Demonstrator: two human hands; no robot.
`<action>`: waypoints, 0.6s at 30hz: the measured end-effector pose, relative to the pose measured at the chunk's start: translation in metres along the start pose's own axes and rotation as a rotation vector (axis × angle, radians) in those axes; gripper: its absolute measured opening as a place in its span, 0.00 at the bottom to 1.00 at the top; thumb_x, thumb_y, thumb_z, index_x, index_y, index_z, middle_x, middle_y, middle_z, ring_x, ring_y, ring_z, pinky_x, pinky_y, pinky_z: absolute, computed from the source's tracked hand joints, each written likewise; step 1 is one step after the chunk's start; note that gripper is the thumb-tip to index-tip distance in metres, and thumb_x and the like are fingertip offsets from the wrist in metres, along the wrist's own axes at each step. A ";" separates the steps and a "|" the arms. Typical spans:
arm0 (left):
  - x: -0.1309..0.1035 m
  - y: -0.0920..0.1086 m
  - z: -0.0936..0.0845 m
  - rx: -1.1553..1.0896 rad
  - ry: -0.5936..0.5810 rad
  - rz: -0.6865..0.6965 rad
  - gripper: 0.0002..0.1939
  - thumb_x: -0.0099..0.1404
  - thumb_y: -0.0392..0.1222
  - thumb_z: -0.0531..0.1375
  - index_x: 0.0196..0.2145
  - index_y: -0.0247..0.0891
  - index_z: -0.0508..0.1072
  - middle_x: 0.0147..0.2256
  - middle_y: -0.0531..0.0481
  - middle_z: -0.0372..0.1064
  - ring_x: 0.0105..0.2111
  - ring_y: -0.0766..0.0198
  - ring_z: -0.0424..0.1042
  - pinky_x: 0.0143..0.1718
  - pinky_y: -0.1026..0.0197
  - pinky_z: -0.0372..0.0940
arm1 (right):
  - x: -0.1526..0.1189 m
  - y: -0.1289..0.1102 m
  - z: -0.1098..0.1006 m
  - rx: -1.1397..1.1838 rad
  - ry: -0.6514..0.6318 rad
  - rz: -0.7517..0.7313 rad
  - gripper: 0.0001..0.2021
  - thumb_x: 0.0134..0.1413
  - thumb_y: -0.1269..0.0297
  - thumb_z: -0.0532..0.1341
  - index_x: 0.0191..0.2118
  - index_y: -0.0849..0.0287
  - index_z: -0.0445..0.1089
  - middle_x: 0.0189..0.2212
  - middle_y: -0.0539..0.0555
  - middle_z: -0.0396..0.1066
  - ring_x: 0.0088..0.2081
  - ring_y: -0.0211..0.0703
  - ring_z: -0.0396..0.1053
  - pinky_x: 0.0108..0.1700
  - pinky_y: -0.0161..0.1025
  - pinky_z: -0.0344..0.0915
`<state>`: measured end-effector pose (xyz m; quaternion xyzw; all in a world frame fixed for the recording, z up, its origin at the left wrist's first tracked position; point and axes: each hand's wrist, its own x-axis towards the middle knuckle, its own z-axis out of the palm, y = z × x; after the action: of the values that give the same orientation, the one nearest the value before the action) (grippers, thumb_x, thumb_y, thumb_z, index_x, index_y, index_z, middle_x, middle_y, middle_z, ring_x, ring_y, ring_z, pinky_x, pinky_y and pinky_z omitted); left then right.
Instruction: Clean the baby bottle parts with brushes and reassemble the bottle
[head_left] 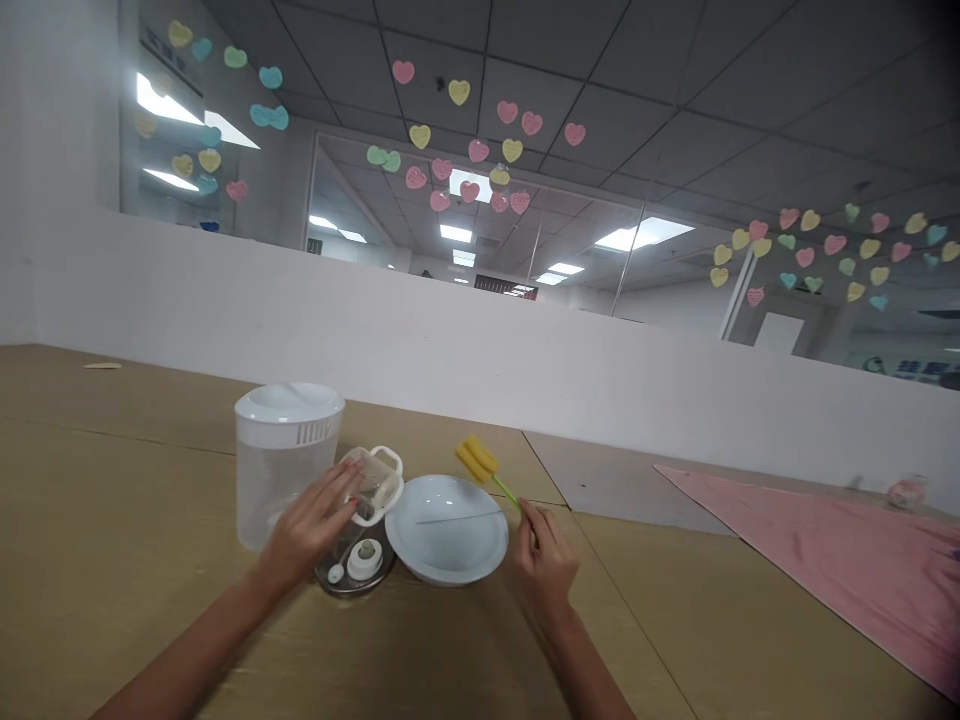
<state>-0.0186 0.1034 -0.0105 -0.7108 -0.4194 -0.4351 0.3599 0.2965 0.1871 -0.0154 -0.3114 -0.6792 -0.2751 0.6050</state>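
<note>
My left hand (319, 515) is closed round a clear baby bottle (373, 487) with two white side handles, tilted above a round metal tray (352, 583). On that tray lie a white bottle ring with a teat (365, 559) and a small white piece (335, 573) whose kind I cannot make out. My right hand (546, 555) pinches the green handle of a yellow sponge bottle brush (478, 460), its head raised past the bowl's far right rim. Between my hands stands a white bowl (448, 573), with a thin straight rod (459, 518) in it.
A tall translucent container (262, 480) with a white lid stands to the left, close behind my left hand. A pink cloth (817, 555) covers part of the tabletop at right, near a small pinkish jar (907, 491). A white wall (450, 350) with glass above bounds the table's back.
</note>
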 end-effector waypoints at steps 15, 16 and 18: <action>-0.003 0.062 0.009 -0.290 0.029 -0.265 0.06 0.64 0.42 0.53 0.31 0.39 0.59 0.49 0.40 0.66 0.46 0.57 0.67 0.40 0.58 0.63 | -0.033 0.035 0.019 -0.080 -0.366 0.555 0.18 0.45 0.77 0.48 0.42 0.62 0.68 0.33 0.56 0.69 0.30 0.40 0.67 0.23 0.31 0.54; -0.005 0.070 0.009 -0.318 0.014 -0.242 0.07 0.64 0.43 0.53 0.32 0.38 0.59 0.48 0.40 0.67 0.43 0.57 0.68 0.40 0.57 0.62 | -0.033 0.033 0.019 -0.079 -0.468 0.597 0.19 0.45 0.78 0.48 0.42 0.62 0.68 0.35 0.56 0.69 0.31 0.40 0.67 0.25 0.31 0.55; -0.007 0.086 0.011 -0.378 -0.033 -0.199 0.09 0.64 0.46 0.53 0.38 0.38 0.61 0.43 0.42 0.70 0.38 0.59 0.68 0.41 0.56 0.61 | -0.031 0.028 0.018 -0.061 -0.664 0.659 0.19 0.45 0.79 0.48 0.42 0.61 0.68 0.37 0.55 0.69 0.36 0.39 0.67 0.30 0.31 0.56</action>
<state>0.0613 0.0771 -0.0337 -0.7277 -0.4042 -0.5280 0.1683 0.3087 0.2163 -0.0478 -0.5993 -0.6926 0.0265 0.4006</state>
